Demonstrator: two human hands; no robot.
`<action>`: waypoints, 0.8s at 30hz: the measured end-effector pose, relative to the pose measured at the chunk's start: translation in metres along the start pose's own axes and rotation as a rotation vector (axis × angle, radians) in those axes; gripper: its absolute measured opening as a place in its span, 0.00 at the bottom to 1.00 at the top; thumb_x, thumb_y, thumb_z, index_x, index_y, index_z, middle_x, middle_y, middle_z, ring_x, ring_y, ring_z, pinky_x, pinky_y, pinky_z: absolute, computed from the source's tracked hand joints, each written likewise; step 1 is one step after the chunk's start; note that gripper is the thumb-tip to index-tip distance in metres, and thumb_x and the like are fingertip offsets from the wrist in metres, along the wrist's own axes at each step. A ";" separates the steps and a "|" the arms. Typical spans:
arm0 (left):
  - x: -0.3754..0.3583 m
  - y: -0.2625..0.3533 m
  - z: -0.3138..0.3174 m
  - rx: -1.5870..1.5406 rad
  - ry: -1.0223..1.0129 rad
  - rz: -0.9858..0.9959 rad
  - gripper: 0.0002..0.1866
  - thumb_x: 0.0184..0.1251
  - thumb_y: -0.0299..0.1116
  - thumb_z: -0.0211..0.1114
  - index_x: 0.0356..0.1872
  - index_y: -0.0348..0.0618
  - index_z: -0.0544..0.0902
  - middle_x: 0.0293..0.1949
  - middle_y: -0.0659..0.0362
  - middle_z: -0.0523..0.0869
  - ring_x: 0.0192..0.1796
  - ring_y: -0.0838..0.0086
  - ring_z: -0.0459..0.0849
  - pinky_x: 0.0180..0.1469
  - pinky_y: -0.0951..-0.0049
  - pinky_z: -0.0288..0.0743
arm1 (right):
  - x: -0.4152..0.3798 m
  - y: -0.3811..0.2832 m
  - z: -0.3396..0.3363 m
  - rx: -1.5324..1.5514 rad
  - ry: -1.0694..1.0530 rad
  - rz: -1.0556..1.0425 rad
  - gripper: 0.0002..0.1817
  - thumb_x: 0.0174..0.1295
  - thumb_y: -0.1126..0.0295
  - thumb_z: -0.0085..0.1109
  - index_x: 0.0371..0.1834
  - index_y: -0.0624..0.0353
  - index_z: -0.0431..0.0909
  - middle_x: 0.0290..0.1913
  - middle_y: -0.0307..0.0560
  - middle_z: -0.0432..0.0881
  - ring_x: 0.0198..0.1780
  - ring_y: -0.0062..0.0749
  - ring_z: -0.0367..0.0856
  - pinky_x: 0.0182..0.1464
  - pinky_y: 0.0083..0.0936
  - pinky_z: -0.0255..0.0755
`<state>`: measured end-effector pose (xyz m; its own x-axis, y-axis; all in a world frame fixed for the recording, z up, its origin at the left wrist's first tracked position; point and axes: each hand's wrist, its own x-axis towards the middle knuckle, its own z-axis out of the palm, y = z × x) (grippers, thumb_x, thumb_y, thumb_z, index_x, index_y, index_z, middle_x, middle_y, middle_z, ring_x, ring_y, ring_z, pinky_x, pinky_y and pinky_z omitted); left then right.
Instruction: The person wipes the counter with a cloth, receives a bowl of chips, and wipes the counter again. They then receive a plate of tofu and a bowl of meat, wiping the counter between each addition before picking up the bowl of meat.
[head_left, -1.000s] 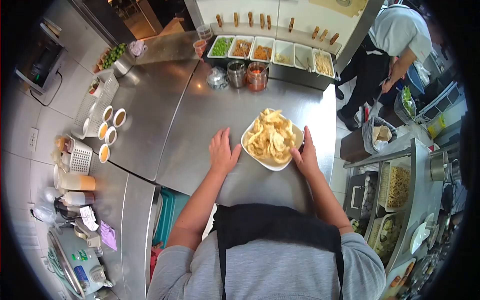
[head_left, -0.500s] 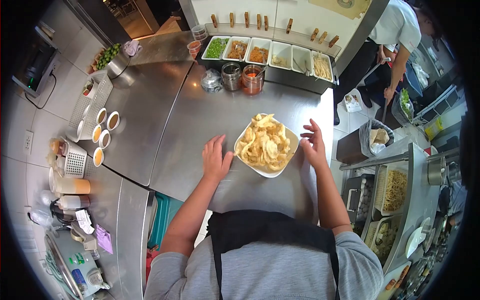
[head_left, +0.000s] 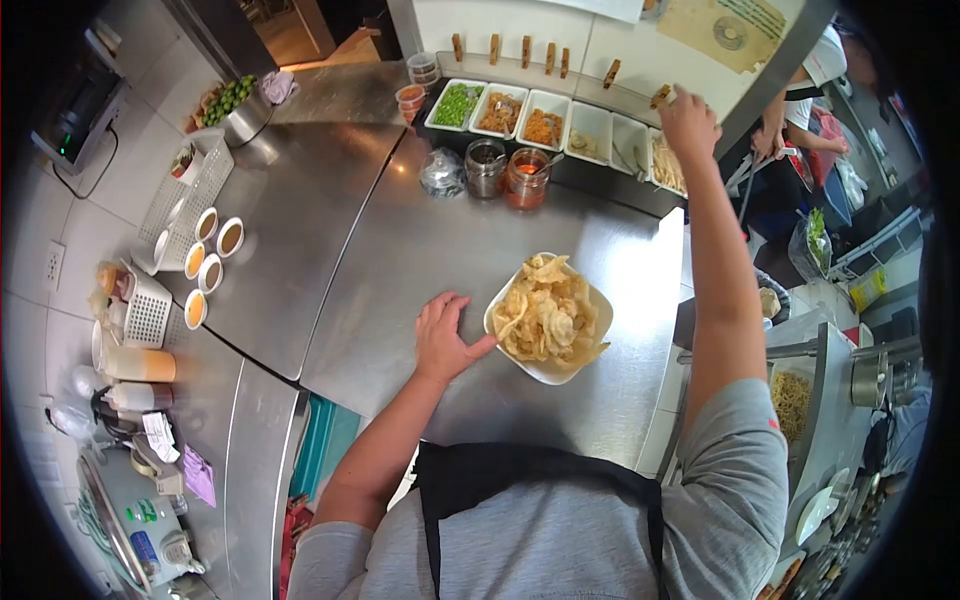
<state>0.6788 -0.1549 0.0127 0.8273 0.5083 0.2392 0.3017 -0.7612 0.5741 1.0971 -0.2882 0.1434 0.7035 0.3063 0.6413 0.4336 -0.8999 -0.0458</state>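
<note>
A white bowl (head_left: 548, 375) heaped with pale, crisp fried strips (head_left: 548, 315) stands on the steel counter in front of me. My left hand (head_left: 447, 335) lies open at the bowl's left side, its thumb reaching the rim. My right hand (head_left: 692, 125) is raised to the rail at the back right, fingers drawn together beside a wooden clothespin (head_left: 660, 97). Whatever is between those fingers is hidden, and the hand covers the end of the rail. Below it sits a white tray of pale strips (head_left: 667, 165).
Trays of chopped green topping (head_left: 458, 104) and orange shreds (head_left: 543, 127) line the counter's back. Before them stand a dark jar (head_left: 486, 170), a red sauce jar (head_left: 527, 182) and a plastic bag (head_left: 441, 173). Sauce cups (head_left: 230, 237) are at left. A co-worker (head_left: 770, 140) stands at right.
My right hand has left the bowl's right side and reached up to the clothespin rail. My left thumb has come to the bowl's rim. The camera view has shifted slightly.
</note>
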 end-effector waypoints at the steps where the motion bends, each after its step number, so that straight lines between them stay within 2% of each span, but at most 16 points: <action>1: -0.001 0.001 0.000 -0.001 -0.004 -0.013 0.35 0.36 0.55 0.66 0.46 0.42 0.74 0.50 0.53 0.70 0.53 0.59 0.67 0.55 0.61 0.59 | 0.011 -0.003 0.004 -0.057 -0.018 -0.001 0.25 0.50 0.54 0.53 0.54 0.41 0.69 0.51 0.42 0.72 0.53 0.46 0.69 0.51 0.50 0.59; 3: 0.001 0.002 -0.001 0.001 -0.006 -0.029 0.35 0.34 0.55 0.67 0.45 0.43 0.74 0.51 0.53 0.70 0.54 0.59 0.67 0.55 0.60 0.59 | 0.026 -0.008 0.010 -0.129 -0.042 -0.013 0.21 0.51 0.57 0.51 0.51 0.43 0.71 0.50 0.42 0.74 0.52 0.46 0.69 0.52 0.49 0.57; 6: 0.001 0.001 -0.002 0.016 -0.012 -0.021 0.35 0.33 0.54 0.68 0.45 0.42 0.75 0.50 0.53 0.70 0.54 0.61 0.66 0.56 0.62 0.59 | 0.040 -0.011 0.012 -0.160 -0.219 -0.002 0.16 0.53 0.59 0.48 0.44 0.46 0.75 0.45 0.42 0.77 0.51 0.44 0.70 0.52 0.48 0.56; 9: 0.001 0.000 -0.001 0.008 -0.015 -0.027 0.35 0.33 0.54 0.68 0.44 0.42 0.76 0.51 0.53 0.70 0.54 0.61 0.66 0.56 0.62 0.59 | 0.046 -0.009 0.017 -0.182 -0.192 -0.079 0.12 0.54 0.61 0.47 0.38 0.49 0.77 0.41 0.41 0.79 0.51 0.40 0.70 0.50 0.47 0.57; 10: 0.001 0.000 -0.001 0.008 -0.014 -0.030 0.35 0.33 0.54 0.68 0.44 0.42 0.76 0.51 0.53 0.70 0.54 0.61 0.66 0.56 0.62 0.59 | 0.045 -0.011 0.014 -0.203 -0.125 -0.107 0.12 0.55 0.61 0.47 0.36 0.51 0.78 0.40 0.42 0.80 0.49 0.37 0.72 0.48 0.45 0.59; 13: 0.001 -0.001 -0.002 0.006 -0.018 -0.026 0.35 0.33 0.55 0.68 0.44 0.42 0.76 0.51 0.53 0.70 0.55 0.61 0.66 0.55 0.61 0.59 | 0.022 -0.021 -0.021 0.118 0.039 -0.122 0.11 0.55 0.61 0.49 0.34 0.54 0.78 0.38 0.44 0.80 0.44 0.37 0.75 0.45 0.39 0.64; 15: 0.000 -0.001 -0.002 -0.002 -0.016 -0.021 0.35 0.34 0.57 0.67 0.44 0.42 0.76 0.51 0.52 0.70 0.55 0.61 0.65 0.55 0.61 0.59 | -0.018 -0.042 -0.050 0.551 -0.161 -0.107 0.08 0.55 0.66 0.53 0.33 0.57 0.77 0.35 0.46 0.80 0.39 0.38 0.77 0.41 0.29 0.69; 17: 0.001 -0.002 -0.002 0.008 -0.011 -0.009 0.35 0.35 0.57 0.67 0.44 0.43 0.76 0.51 0.52 0.70 0.55 0.61 0.65 0.56 0.61 0.58 | -0.072 -0.074 -0.081 0.825 -0.372 -0.428 0.06 0.52 0.69 0.57 0.31 0.58 0.77 0.32 0.47 0.79 0.38 0.38 0.76 0.41 0.27 0.70; 19: -0.003 -0.002 -0.002 0.017 -0.021 -0.009 0.35 0.36 0.58 0.66 0.45 0.43 0.76 0.51 0.53 0.69 0.55 0.61 0.65 0.56 0.61 0.58 | -0.104 -0.103 -0.092 0.897 -0.481 -0.801 0.05 0.50 0.70 0.59 0.28 0.57 0.76 0.30 0.45 0.78 0.36 0.39 0.76 0.40 0.29 0.69; 21: -0.002 -0.003 -0.001 0.022 -0.022 -0.007 0.35 0.37 0.58 0.66 0.45 0.43 0.76 0.52 0.53 0.69 0.56 0.61 0.64 0.56 0.62 0.58 | -0.124 -0.123 -0.092 0.842 -0.575 -0.998 0.05 0.49 0.69 0.58 0.27 0.57 0.75 0.29 0.44 0.77 0.35 0.40 0.75 0.41 0.31 0.68; 24: -0.003 -0.003 0.000 0.009 0.031 0.017 0.33 0.36 0.57 0.66 0.43 0.44 0.76 0.50 0.53 0.71 0.55 0.60 0.66 0.53 0.61 0.59 | -0.145 -0.139 -0.083 0.814 -0.647 -1.053 0.05 0.50 0.69 0.56 0.25 0.57 0.74 0.28 0.43 0.77 0.35 0.41 0.74 0.42 0.33 0.67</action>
<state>0.6753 -0.1540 0.0098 0.8172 0.5073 0.2737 0.2919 -0.7737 0.5624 0.8881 -0.2328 0.1208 -0.0995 0.9712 0.2163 0.9274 0.1693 -0.3336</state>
